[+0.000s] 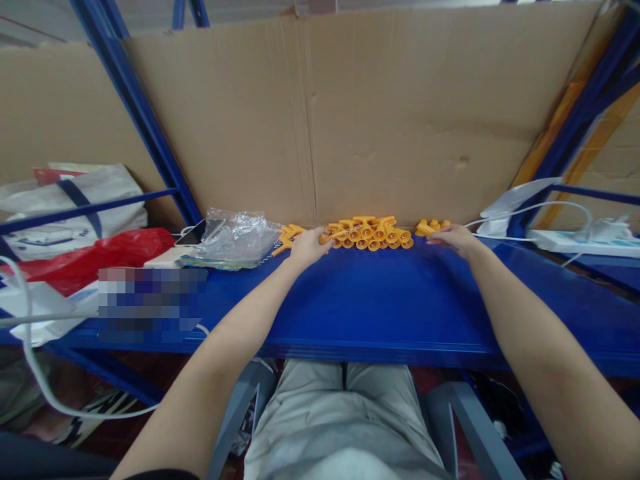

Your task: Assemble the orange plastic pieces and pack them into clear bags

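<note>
My left hand (309,248) is closed around a yellow plastic piece (326,238) with a rounded end; a spiral seems to run from it over the pile to the right. That pile is made of several yellow cone-shaped pieces (373,235), stacked with round hollow ends facing me. Just left of my fingers lie yellow handles with metal spirals (284,241). Over on the right, my right hand (454,240) has its fingers stretched out beside a small group of yellow pieces (431,227). Whether its fingertips touch them I cannot tell.
Clear plastic bags (233,237) lie left of the yellow pieces, near a phone (197,232) and a red bag (100,257). A cardboard sheet (390,120) stands behind the blue shelf (370,300). A white power strip (585,241) with cables sits at right.
</note>
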A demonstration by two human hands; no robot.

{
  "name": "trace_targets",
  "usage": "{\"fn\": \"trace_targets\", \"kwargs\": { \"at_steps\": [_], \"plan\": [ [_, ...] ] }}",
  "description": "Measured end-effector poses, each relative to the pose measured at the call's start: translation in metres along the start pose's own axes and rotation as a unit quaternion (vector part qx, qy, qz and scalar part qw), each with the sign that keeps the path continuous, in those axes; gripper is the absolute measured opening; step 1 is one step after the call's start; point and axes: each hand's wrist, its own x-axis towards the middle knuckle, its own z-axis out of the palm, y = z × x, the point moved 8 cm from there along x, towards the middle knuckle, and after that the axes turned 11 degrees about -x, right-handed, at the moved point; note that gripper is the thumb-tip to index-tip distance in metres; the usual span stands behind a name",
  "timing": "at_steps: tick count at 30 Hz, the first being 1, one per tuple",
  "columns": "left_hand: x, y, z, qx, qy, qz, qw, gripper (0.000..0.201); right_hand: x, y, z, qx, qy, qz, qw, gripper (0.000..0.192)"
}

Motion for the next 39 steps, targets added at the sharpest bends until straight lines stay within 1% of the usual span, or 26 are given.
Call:
{"fn": "trace_targets", "kwargs": {
  "at_steps": [2, 4, 6, 8, 11, 15, 16, 18, 21, 24, 27, 32, 39],
  "plan": [
    [-0.001, 0.0, 0.0, 0.004, -0.001, -0.003, 1.0, 0.033, 0.0, 0.009, 0.003, 0.106, -0.026, 0.058, 0.992, 0.027],
    [-0.001, 0.001, -0.001, 0.007, -0.001, -0.004, 1.0, 0.033, -0.002, 0.013, 0.005, 0.196, -0.032, 0.1, 0.975, 0.031],
    [-0.002, 0.002, -0.001, 0.005, -0.002, -0.006, 1.0, 0.034, -0.004, 0.012, 0.004, 0.245, -0.014, 0.111, 0.963, 0.036],
    [-0.002, 0.001, -0.001, -0.002, -0.003, -0.008, 1.0, 0.034, -0.006, 0.004, 0.004, 0.263, -0.003, 0.097, 0.96, 0.037],
    [-0.001, 0.0, 0.0, -0.012, -0.005, -0.006, 1.0, 0.034, -0.009, -0.018, 0.008, 0.241, -0.021, 0.046, 0.969, 0.036],
    [0.0, -0.001, 0.001, -0.008, -0.003, -0.002, 1.0, 0.032, -0.016, -0.055, 0.017, 0.197, -0.038, -0.026, 0.979, 0.036],
    [0.0, 0.0, 0.001, -0.008, -0.002, -0.001, 1.0, 0.032, -0.019, -0.064, 0.02, 0.199, -0.044, -0.046, 0.978, 0.038],
    [0.0, 0.0, 0.001, -0.011, -0.001, 0.001, 1.0, 0.032, -0.024, -0.082, 0.03, 0.207, -0.075, -0.088, 0.972, 0.042],
    [0.001, 0.0, 0.001, -0.015, -0.001, 0.0, 1.0, 0.032, -0.03, -0.098, 0.044, 0.198, -0.112, -0.133, 0.965, 0.044],
    [0.0, 0.001, 0.002, -0.019, -0.003, 0.003, 1.0, 0.032, -0.032, -0.103, 0.053, 0.181, -0.121, -0.161, 0.963, 0.045],
    [-0.001, 0.003, 0.002, -0.018, -0.007, 0.007, 1.0, 0.032, -0.031, -0.103, 0.057, 0.174, -0.121, -0.17, 0.962, 0.045],
    [-0.003, 0.006, 0.002, -0.016, -0.013, 0.01, 1.0, 0.029, -0.034, -0.105, 0.06, 0.175, -0.124, -0.169, 0.962, 0.042],
    [-0.003, 0.007, -0.001, -0.009, 0.007, 0.017, 1.0, 0.03, -0.036, -0.109, 0.06, 0.184, -0.119, -0.184, 0.958, 0.046]
  ]
}}
